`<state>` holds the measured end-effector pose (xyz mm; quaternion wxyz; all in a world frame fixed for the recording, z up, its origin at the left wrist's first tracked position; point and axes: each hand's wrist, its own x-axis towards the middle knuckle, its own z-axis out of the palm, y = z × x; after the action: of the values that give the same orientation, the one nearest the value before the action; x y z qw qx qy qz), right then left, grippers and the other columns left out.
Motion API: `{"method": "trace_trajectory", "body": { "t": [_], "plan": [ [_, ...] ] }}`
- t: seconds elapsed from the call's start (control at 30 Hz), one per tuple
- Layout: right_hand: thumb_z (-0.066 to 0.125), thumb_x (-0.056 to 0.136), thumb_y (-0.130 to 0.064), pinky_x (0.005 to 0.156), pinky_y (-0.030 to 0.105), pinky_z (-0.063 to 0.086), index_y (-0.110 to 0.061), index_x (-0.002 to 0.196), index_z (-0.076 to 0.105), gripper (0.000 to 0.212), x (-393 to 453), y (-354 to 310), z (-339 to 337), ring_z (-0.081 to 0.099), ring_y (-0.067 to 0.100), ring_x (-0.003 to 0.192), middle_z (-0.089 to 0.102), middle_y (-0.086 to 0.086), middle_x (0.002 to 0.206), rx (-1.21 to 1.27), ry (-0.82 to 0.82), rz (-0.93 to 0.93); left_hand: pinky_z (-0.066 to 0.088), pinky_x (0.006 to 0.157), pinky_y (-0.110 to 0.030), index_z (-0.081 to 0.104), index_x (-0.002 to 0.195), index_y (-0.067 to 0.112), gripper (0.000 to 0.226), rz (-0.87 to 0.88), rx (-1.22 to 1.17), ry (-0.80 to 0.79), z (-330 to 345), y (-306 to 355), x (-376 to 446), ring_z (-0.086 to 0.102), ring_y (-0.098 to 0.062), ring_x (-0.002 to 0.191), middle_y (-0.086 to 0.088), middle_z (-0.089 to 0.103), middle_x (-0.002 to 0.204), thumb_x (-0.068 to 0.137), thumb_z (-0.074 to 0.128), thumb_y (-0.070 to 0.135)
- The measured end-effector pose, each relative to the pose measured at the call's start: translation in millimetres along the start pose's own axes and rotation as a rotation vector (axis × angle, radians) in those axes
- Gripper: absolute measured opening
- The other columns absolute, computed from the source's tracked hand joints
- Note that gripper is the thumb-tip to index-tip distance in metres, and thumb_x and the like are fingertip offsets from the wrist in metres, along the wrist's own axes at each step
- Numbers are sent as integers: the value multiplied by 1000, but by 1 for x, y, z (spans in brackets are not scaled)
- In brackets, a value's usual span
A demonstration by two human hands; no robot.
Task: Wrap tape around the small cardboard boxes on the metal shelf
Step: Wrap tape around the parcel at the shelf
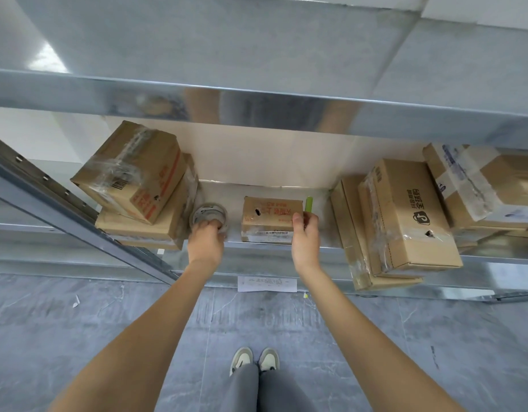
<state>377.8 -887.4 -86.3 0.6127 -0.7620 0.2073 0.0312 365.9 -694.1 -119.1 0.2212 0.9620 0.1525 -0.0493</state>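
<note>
While both bare arms reach up toward the middle of the frame, the left hand (205, 237) curls its fingers over a roll of clear tape (208, 216), which lies flat on the shiny metal shelf (286, 250) with its open core facing upward. Just right of the roll, at frame centre, sits a small brown cardboard box with red print (268, 219); its long axis runs left to right along the shelf's front edge, and a barcode label faces the person. The right hand (306, 233) grips the box's right end, thumb on the near face and fingers wrapped round the corner. A slim green stick-like object (309, 205) stands just behind that hand; what it is cannot be told. Two stacked taped cardboard boxes (138, 185) occupy the left of the shelf, tilted, and a pile of larger cardboard boxes (405, 221) fills the right. Below, a white paper sheet (267, 284) lies on the grey floor (78, 322).
</note>
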Motion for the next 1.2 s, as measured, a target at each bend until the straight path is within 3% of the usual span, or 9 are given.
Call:
{"method": "trace_trajectory", "body": {
  "t": [0.2,0.3,0.37,0.5,0.67,0.8,0.9,1.07,1.2],
  "plan": [
    [49,97,-43,114,41,26,-9,146,34,62,-5,-17,-8,31,26,138,40,10,148,-278,61,-194,44,83,-42,62,97,0,23,-86,-465,202,-13,8,-38,56,-34,93,-17,63,94,99,55,22],
    [52,97,-43,112,36,25,-12,143,40,56,-15,-35,-9,30,23,136,42,7,146,-430,32,-439,41,76,-13,58,97,14,9,-66,-747,206,-31,18,-67,54,-11,89,-1,60,94,100,53,20],
    [55,96,-37,105,31,33,-12,133,53,44,-21,-53,-6,42,18,125,53,5,135,-415,-69,-550,38,75,-8,55,96,25,9,-32,-901,205,-47,26,-85,51,2,86,7,57,95,101,52,18],
    [59,94,-39,91,34,49,-17,109,70,29,-38,-86,1,63,15,99,70,3,109,-246,-424,-316,40,72,-12,57,92,15,10,83,-1085,183,-76,41,-115,52,-3,83,12,60,85,93,48,19],
    [61,93,-39,75,24,46,-21,88,72,21,-51,-85,-9,56,11,83,65,-7,83,-85,-696,59,41,70,-12,54,89,9,10,188,-1109,18,-70,53,-141,53,-12,77,-2,62,81,85,46,15],
    [68,89,-19,80,26,45,-1,109,70,27,-52,-76,-19,58,18,89,66,10,98,20,-689,216,46,74,-28,52,86,24,13,202,-1039,-125,-59,51,-145,58,-16,77,2,62,78,77,44,29],
    [70,85,-8,83,29,43,-6,95,72,10,-51,-73,-22,60,14,80,69,7,88,43,-624,185,48,79,-37,50,86,31,11,223,-979,-191,-56,48,-142,62,-18,78,3,65,78,78,42,31],
    [70,85,-8,84,30,44,-12,81,72,6,-52,-71,-17,60,14,80,69,-1,76,55,-635,172,50,58,-33,46,93,26,10,229,-1020,-268,-60,55,-138,55,-18,58,-2,59,62,83,46,30],
    [71,83,-5,74,13,47,-4,83,73,3,-51,-73,-15,63,3,77,71,-4,78,-15,-502,-11,36,45,-19,49,87,27,8,191,-1059,-216,-65,61,-134,38,-10,45,9,42,53,89,53,33]
  ]
}}
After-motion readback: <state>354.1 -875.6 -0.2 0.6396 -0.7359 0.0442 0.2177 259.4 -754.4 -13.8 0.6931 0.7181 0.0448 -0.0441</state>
